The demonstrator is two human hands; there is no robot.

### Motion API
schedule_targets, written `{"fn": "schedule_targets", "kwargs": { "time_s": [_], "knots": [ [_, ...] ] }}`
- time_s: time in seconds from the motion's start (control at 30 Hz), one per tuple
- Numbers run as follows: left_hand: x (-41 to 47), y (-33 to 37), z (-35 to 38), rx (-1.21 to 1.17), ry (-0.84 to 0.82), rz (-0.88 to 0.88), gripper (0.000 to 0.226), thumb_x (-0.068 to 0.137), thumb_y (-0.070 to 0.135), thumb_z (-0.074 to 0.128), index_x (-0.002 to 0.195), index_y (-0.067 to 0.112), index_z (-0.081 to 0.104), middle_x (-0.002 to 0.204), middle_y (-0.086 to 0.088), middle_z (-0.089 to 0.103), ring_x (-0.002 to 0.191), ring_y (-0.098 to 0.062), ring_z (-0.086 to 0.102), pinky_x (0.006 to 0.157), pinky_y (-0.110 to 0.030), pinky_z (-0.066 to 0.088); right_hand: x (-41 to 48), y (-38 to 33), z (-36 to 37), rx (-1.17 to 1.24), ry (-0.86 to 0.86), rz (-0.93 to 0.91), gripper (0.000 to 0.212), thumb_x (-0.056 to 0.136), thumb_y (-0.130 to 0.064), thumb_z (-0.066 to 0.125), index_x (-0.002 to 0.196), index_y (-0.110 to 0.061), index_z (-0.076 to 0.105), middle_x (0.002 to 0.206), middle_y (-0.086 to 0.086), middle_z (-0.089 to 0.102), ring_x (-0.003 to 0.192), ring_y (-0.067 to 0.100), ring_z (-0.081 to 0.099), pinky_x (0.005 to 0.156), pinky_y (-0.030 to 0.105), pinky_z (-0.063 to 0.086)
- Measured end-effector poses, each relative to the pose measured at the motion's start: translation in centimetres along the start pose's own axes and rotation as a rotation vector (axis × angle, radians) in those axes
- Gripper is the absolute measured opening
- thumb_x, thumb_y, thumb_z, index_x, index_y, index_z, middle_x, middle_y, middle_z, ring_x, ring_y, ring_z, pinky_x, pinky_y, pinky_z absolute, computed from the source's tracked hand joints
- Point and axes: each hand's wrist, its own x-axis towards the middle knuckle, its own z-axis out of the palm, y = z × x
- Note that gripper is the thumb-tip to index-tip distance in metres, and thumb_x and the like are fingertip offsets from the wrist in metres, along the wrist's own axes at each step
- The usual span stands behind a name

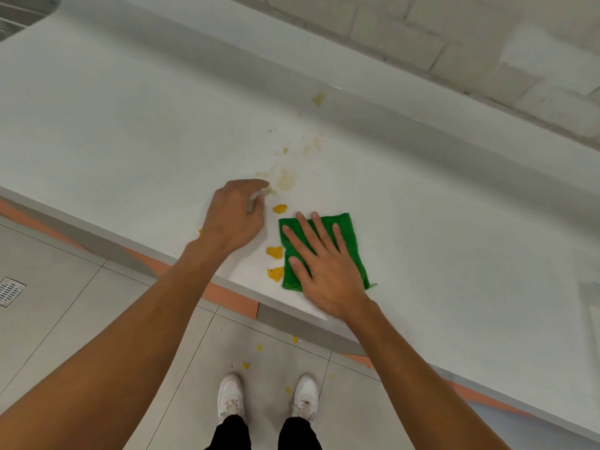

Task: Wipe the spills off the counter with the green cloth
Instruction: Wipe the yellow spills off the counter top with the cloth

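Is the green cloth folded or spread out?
Folded, apparently: the cloth is a small thick pad with rounded edges under the flat right hand.

I am seeing soft, even light on the counter [130,125], with only faint shadows falling. Wide-angle distortion is bending the frame edges. The wall [487,60] is reading blurred; the left hand [238,219] is smearing slightly.

Table [130,108]: white top, grey front edge.
Wall [422,37]: pale painted brick, beyond the table's far side.
Floor [65,287]: grey tiles, thin dark joints, below the table's front.
Drain grate [9,290]: metal, in the floor, far left of the table's front.
Salmon strip [227,298]: beneath the table's edge.
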Motion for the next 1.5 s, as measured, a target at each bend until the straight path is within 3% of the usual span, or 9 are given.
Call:
{"fn": "schedule_targets", "kwargs": {
  "time_s": [0.13, 0.3, 0.47, 0.63, 0.77, 0.9, 1.17, 1.33, 1.5],
  "knots": [
    [-0.1, -1.7, -0.6, 0.061, 0.007, -0.001, 0.039, 0.100, 0.022, 0.053, 0.136, 0.014, 0.068, 0.140, -0.006, 0.067, 0.133, -0.030, 0.056, 0.116, -0.039, 0.041, -2.6, -2.6, 0.1, 0.012, -0.036, -0.178, 0.058, 0.116, -0.043, 0.026, 0.171, -0.031, 0.012, 0.180, -0.002, -0.003, 0.166, 0.023, -0.009, 0.132, 0.059, 0.008],
    [-1.0, -3.4, -0.4, 0.083, -0.012, 0.044, 0.039, 0.099, 0.012, 0.056, 0.136, 0.010, 0.068, 0.149, -0.004, 0.060, 0.142, -0.025, 0.052, 0.120, -0.041, 0.039, -6.0, 0.4, -1.1, 0.013, -0.125, -0.323, 0.058, 0.117, -0.038, 0.032, 0.171, -0.033, 0.010, 0.179, -0.007, -0.006, 0.165, 0.019, -0.010, 0.134, 0.053, 0.003],
    [-1.3, -3.4, -0.4, 0.095, 0.002, 0.062, 0.046, 0.093, 0.020, 0.053, 0.134, 0.011, 0.070, 0.148, -0.004, 0.061, 0.141, -0.024, 0.053, 0.119, -0.047, 0.042, -4.3, 3.3, -1.0, 0.018, -0.063, -0.063, 0.057, 0.116, -0.042, 0.023, 0.170, -0.036, 0.010, 0.179, -0.008, -0.007, 0.165, 0.017, -0.009, 0.132, 0.058, 0.012],
    [-1.3, -3.3, -0.5, 0.091, -0.004, 0.055, 0.049, 0.089, 0.018, 0.052, 0.135, 0.013, 0.069, 0.149, -0.002, 0.061, 0.141, -0.024, 0.053, 0.118, -0.047, 0.042, 0.0, -1.1, 0.2, 0.026, -0.003, 0.138, 0.060, 0.112, -0.048, 0.015, 0.170, -0.034, 0.009, 0.179, -0.006, -0.010, 0.164, 0.019, -0.017, 0.132, 0.059, 0.005],
    [-1.0, -3.7, -0.9, 0.086, -0.033, 0.066, 0.049, 0.090, 0.018, 0.052, 0.136, 0.015, 0.069, 0.149, -0.001, 0.061, 0.142, -0.021, 0.053, 0.118, -0.049, 0.043, -0.7, -4.6, 0.8, 0.029, -0.012, -0.073, 0.057, 0.115, -0.044, 0.021, 0.171, -0.032, 0.012, 0.180, -0.003, -0.003, 0.165, 0.021, -0.010, 0.132, 0.059, 0.006],
    [-1.0, -4.7, -0.9, 0.125, -0.042, 0.112, 0.047, 0.093, 0.021, 0.052, 0.137, 0.018, 0.068, 0.151, 0.003, 0.059, 0.143, -0.019, 0.052, 0.115, -0.052, 0.045, -4.3, -2.0, 0.0, 0.030, -0.051, -0.207, 0.057, 0.116, -0.039, 0.029, 0.170, -0.035, 0.011, 0.179, -0.007, -0.005, 0.166, 0.018, -0.008, 0.134, 0.054, 0.006],
    [-1.5, -4.2, -0.6, 0.149, -0.004, 0.118, 0.049, 0.094, 0.022, 0.049, 0.139, 0.019, 0.067, 0.153, 0.004, 0.056, 0.145, -0.015, 0.048, 0.119, -0.041, 0.037, 1.4, -0.4, 0.3, 0.033, 0.024, 0.349, 0.061, 0.110, -0.050, 0.009, 0.169, -0.039, 0.000, 0.178, -0.007, -0.014, 0.164, 0.019, -0.018, 0.132, 0.058, 0.004],
    [-1.1, -4.7, -0.8, 0.151, -0.018, 0.137, 0.048, 0.093, 0.024, 0.052, 0.138, 0.020, 0.067, 0.153, 0.006, 0.057, 0.144, -0.014, 0.048, 0.115, -0.037, 0.036, 1.2, -4.6, 0.9, 0.049, 0.024, 0.176, 0.059, 0.113, -0.047, 0.015, 0.171, -0.034, 0.007, 0.179, -0.004, -0.009, 0.165, 0.020, -0.015, 0.133, 0.058, 0.004],
    [-0.3, -5.6, -1.6, 0.060, -0.022, 0.151, 0.044, 0.092, 0.016, 0.050, 0.131, 0.018, 0.072, 0.145, 0.004, 0.063, 0.138, -0.018, 0.056, 0.117, -0.047, 0.042, -2.9, -2.6, 0.1, 0.039, -0.017, 0.015, 0.057, 0.116, -0.044, 0.025, 0.170, -0.040, 0.007, 0.179, -0.009, -0.007, 0.165, 0.017, -0.009, 0.134, 0.055, 0.008]
  ]
}}
